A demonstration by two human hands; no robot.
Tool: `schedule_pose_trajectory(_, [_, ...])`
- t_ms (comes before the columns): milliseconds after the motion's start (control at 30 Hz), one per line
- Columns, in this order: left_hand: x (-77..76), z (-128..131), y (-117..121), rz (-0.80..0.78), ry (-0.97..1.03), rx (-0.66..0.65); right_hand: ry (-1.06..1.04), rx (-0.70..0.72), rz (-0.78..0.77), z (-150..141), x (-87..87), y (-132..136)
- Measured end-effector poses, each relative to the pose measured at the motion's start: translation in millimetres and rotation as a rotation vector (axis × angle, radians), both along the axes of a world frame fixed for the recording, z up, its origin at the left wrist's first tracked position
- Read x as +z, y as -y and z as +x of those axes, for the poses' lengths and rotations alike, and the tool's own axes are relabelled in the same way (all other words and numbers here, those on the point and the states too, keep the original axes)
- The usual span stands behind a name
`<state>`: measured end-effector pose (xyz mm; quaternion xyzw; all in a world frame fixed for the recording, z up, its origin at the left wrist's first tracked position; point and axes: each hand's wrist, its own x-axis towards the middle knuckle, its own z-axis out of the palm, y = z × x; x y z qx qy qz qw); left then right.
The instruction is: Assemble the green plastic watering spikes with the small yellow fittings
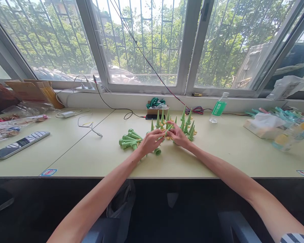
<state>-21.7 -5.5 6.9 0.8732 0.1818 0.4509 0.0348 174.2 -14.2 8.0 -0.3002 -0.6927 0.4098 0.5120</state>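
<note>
My left hand [152, 140] and my right hand [177, 134] meet over the middle of the table. Between their fingertips is a green plastic spike [169, 128], tilted, which both hands grip; part of it is hidden by the fingers. Several similar green spikes [188, 122] with yellow parts at their bases stand points up just behind and right of my right hand. To the left of my left hand, several green spikes [129, 139] lie in a pile, wide ends outward. A round green cap-like end [157, 152] rests just below my left hand.
Behind the spikes are a phone [153, 116] and a small box [157, 108] with green wrapping. A water bottle [219, 108] stands at the back right, with a tissue box [262, 125] farther right. A tablet-like device [19, 145] and cable [90, 125] lie left.
</note>
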Motion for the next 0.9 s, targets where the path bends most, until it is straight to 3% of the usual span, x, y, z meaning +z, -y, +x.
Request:
schedule_pose_trajectory(167, [-0.1,0.6,0.2,0.032,0.001,-0.002,0.013,0.003,0.006,0.5,1.0,1.6])
schedule_pose_trajectory(433, [3.0,1.9,4.4,-0.054,-0.043,0.082,0.082,-0.025,0.081,1.5,-1.8,0.5])
schedule_pose_trajectory(900, [5.3,2.0,8.3,-0.118,-0.054,0.058,0.123,-0.056,0.14,-3.1,1.3,7.3])
